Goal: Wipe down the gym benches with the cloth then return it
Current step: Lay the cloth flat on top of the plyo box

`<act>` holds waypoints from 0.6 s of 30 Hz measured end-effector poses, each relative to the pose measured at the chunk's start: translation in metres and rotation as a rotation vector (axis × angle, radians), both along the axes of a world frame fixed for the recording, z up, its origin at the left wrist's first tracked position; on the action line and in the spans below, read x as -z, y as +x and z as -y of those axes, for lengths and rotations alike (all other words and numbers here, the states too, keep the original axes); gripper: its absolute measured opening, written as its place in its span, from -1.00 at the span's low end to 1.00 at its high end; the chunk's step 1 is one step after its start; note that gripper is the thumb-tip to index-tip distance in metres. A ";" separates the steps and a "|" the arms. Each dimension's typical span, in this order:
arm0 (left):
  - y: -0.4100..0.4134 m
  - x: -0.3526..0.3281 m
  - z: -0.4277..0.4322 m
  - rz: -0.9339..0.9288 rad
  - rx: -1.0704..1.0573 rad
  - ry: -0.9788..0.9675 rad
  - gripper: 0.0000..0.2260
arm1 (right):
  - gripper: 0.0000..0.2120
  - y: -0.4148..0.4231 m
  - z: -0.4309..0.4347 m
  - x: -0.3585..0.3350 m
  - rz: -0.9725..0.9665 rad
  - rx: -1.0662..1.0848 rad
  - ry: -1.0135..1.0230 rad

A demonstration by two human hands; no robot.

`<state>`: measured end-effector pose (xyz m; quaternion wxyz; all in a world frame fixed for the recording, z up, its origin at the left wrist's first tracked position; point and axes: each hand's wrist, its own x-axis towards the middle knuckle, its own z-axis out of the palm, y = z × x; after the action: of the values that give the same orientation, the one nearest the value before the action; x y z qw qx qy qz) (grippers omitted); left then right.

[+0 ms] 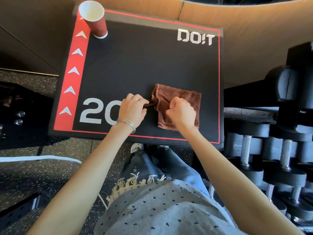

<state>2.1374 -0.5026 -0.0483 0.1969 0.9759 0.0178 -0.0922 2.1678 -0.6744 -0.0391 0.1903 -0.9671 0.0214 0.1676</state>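
Lower centre of the frame: the left hand (133, 110) pinches a corner of the brown cloth (181, 97); the right hand (182, 112), fingers curled, grips its middle on the black bench (135, 61).

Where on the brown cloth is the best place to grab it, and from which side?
Likely its bunched left edge, from above-left: the brown cloth lies folded flat on the box top, and only there does a fold rise to pinch, as the left hand does.

cloth (183, 97) lies on near-right part of box (135, 65) top; cup (95, 19) on far-left corner. dumbbells (284, 175) right of box. left hand (133, 111) at cloth's left edge, right hand (182, 112) on cloth.
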 end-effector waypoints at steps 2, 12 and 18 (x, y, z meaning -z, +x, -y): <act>0.003 0.001 0.006 -0.032 0.004 -0.020 -0.72 | -0.88 0.003 0.018 -0.005 -0.010 0.060 0.011; 0.005 0.002 0.019 -0.142 -0.002 -0.160 -0.61 | -0.40 -0.030 -0.009 0.013 0.033 -0.279 -0.095; 0.007 0.002 0.005 -0.103 -0.110 -0.106 -0.72 | -0.69 -0.015 -0.009 0.012 0.082 -0.239 -0.079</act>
<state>2.1442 -0.5073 -0.0501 0.2521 0.9556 0.0763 -0.1320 2.1525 -0.6655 -0.0516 0.1313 -0.9756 -0.0952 0.1483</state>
